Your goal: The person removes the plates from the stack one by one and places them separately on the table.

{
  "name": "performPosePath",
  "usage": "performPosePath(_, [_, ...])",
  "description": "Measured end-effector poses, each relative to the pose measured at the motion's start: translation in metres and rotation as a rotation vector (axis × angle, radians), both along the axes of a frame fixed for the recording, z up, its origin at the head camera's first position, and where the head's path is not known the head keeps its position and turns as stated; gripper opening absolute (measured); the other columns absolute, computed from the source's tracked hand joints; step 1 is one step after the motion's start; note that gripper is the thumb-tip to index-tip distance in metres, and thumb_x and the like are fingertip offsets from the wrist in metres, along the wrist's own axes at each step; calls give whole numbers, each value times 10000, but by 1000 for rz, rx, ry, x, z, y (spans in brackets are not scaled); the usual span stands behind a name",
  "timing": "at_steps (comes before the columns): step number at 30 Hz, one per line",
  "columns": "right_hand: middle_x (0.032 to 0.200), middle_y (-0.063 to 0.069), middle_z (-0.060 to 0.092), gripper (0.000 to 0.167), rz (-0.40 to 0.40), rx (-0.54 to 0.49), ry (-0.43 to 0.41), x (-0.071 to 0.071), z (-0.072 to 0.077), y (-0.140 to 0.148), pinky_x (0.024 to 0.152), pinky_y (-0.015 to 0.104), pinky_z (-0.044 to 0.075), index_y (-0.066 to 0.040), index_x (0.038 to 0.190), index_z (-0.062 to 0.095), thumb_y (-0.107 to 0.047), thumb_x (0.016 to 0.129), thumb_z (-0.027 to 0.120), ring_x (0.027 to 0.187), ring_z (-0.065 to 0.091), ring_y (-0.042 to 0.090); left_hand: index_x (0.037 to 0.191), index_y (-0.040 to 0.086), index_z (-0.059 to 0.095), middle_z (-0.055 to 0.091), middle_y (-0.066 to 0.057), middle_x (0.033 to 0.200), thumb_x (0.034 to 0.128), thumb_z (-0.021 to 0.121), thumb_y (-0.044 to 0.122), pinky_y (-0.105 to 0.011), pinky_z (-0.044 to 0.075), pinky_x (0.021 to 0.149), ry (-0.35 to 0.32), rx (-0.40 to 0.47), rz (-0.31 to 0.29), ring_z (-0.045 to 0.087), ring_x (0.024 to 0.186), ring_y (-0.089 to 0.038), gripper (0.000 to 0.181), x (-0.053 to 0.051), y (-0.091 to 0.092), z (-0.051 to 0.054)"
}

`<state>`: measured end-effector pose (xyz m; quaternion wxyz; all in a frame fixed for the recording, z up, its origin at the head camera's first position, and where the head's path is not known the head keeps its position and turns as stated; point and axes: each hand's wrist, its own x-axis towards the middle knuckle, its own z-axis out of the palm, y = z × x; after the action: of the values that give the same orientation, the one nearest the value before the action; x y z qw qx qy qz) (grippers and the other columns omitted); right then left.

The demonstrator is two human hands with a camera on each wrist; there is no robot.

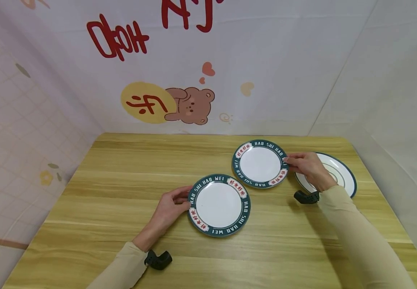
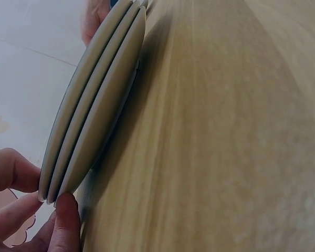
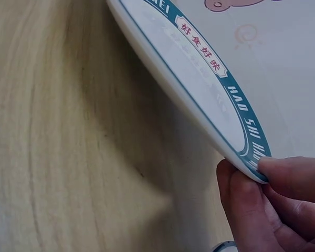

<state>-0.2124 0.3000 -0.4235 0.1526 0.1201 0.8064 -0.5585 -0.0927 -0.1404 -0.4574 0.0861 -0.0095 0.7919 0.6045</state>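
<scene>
My left hand pinches the rim of a stack of plates, whose top one is white with a green lettered border. In the left wrist view three plate edges lie close together, the thumb on one side and fingers on the other. Whether the stack touches the table I cannot tell. My right hand holds another green-bordered plate by its right rim. That plate is tilted and raised above the wood in the right wrist view. Partly behind the right hand, a white plate with thin rings lies on the table.
The wooden table ends at a white cloth backdrop printed with a bear and red characters. More pale cloth hangs along the right side. Each wrist carries a black device.
</scene>
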Motion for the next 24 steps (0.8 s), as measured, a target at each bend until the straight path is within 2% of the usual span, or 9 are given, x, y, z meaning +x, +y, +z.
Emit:
performPosePath(10, [1279,202,609,525,15,-7,11,-4,-3,-2,919,281,581,130,1448,498,-173,1043,639,857,681,43,1354,54,675,707,-99,1227,892,703,-6,-277,567,858,-3,-22,7,670,1036,-236,467,-1,1,-1])
performPosePath(15, [1329,232,592,535,21,2,-2,-3,-3,-3,931,297,575,123,1457,492,-188,1046,636,873,688,52,1351,54,677,707,-98,1226,889,698,-6,-252,556,843,-4,-22,6,667,1028,-230,466,0,1,-1])
performPosePath(19, [1367,270,569,509,34,8,19,-3,-2,-5,915,295,582,149,1436,498,-156,1049,623,864,687,38,1352,56,676,705,-98,1230,889,698,-1,-239,551,834,2,-22,3,667,1026,-228,467,0,1,-2])
performPosePath(24, [1336,263,596,486,54,29,49,-3,-2,-6,882,278,593,179,1413,500,-119,1046,614,843,685,19,1357,53,672,701,-101,1236,891,697,2,-235,553,835,3,-18,-1,668,1033,-230,469,0,0,-2])
